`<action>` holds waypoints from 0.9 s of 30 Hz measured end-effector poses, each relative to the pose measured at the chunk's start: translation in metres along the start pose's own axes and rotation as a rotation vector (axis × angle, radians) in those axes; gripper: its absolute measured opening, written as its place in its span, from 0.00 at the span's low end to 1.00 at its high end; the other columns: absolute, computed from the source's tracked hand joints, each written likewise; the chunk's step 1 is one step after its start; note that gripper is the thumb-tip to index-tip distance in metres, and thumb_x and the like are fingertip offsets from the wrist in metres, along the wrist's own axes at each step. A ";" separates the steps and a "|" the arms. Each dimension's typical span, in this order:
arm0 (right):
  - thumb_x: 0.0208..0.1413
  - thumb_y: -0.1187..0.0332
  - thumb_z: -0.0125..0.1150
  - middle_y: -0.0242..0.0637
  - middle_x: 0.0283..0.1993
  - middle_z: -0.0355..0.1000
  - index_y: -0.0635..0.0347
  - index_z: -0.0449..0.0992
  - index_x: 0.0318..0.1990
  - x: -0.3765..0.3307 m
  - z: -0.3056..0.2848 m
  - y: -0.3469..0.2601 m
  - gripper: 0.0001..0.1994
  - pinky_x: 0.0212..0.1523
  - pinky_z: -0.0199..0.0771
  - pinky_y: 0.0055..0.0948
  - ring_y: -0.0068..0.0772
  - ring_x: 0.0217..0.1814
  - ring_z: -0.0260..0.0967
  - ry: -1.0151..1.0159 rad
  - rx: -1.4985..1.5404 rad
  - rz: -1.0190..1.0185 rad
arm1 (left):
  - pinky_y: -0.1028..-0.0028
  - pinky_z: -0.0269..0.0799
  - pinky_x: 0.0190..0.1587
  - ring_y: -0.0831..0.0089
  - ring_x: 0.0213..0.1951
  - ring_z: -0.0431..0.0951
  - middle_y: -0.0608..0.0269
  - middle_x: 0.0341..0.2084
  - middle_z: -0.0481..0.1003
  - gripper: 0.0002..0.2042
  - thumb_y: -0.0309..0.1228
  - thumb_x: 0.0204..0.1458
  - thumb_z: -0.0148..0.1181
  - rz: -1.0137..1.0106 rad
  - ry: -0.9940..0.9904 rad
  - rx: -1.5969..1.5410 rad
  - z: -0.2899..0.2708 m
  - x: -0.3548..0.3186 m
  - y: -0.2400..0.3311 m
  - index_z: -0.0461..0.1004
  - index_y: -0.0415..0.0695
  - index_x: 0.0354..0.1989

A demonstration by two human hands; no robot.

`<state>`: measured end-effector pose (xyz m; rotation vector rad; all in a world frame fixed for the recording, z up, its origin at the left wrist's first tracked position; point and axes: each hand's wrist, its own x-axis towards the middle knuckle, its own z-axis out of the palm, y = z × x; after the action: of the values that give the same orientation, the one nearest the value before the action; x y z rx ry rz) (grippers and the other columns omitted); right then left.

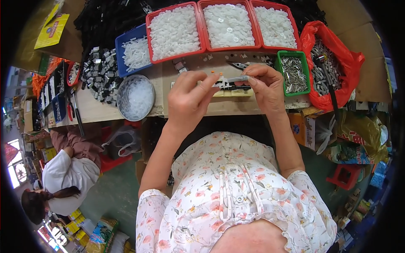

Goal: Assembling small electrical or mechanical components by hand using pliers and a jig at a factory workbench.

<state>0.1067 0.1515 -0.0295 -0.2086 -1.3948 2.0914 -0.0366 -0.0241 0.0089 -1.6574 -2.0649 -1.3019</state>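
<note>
My left hand [187,98] is bent over the bench, its fingertips pinched at a small white plastic part [222,83] with black beside it. My right hand [266,84] grips a slim grey piece [238,78] between thumb and fingers, its left end meeting the white part. Just below them lies a cream block [233,93] on the bench. Small orange bits [214,72] show above the white part. Behind my hands lie pliers [238,65] with dark jaws. My left fingertips partly hide where the pieces join.
Red trays [202,29] of white plastic pieces line the back. A blue bin [119,44] and a round metal bowl [150,108] are left; a green basket [307,80] of metal pins and a red bag [353,76] of grey parts are right. A seated person [69,175] is at left.
</note>
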 end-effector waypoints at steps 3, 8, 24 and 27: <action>0.54 0.81 0.65 0.44 0.43 0.75 0.67 0.79 0.40 0.000 0.001 0.000 0.06 0.48 0.84 0.39 0.33 0.45 0.75 -0.011 -0.026 -0.011 | 0.63 0.73 0.37 0.58 0.34 0.76 0.57 0.31 0.75 0.14 0.22 0.44 0.70 0.083 -0.005 0.068 -0.001 0.002 -0.003 0.80 0.40 0.42; 0.52 0.82 0.66 0.45 0.44 0.76 0.67 0.81 0.39 0.003 -0.001 -0.012 0.07 0.50 0.79 0.33 0.34 0.46 0.75 -0.105 -0.121 -0.025 | 0.62 0.72 0.37 0.57 0.34 0.76 0.56 0.31 0.76 0.09 0.22 0.48 0.67 0.005 -0.056 -0.043 -0.003 0.005 -0.003 0.80 0.38 0.38; 0.51 0.69 0.72 0.31 0.37 0.78 0.64 0.83 0.42 0.013 -0.010 -0.055 0.13 0.36 0.66 0.22 0.23 0.38 0.72 -0.326 -0.806 0.213 | 0.61 0.70 0.37 0.54 0.35 0.75 0.53 0.29 0.75 0.04 0.20 0.50 0.64 -0.010 -0.200 -0.059 0.009 0.011 0.002 0.78 0.35 0.34; 0.49 0.70 0.73 0.34 0.37 0.79 0.65 0.83 0.41 0.013 -0.011 -0.053 0.13 0.38 0.69 0.24 0.24 0.37 0.72 -0.361 -0.804 0.149 | 0.61 0.70 0.37 0.54 0.36 0.75 0.53 0.29 0.75 0.05 0.21 0.50 0.64 -0.008 -0.205 -0.078 0.012 0.010 0.000 0.78 0.34 0.34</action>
<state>0.1230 0.1815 0.0150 -0.2654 -2.4580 1.6101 -0.0356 -0.0082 0.0080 -1.8905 -2.1592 -1.2787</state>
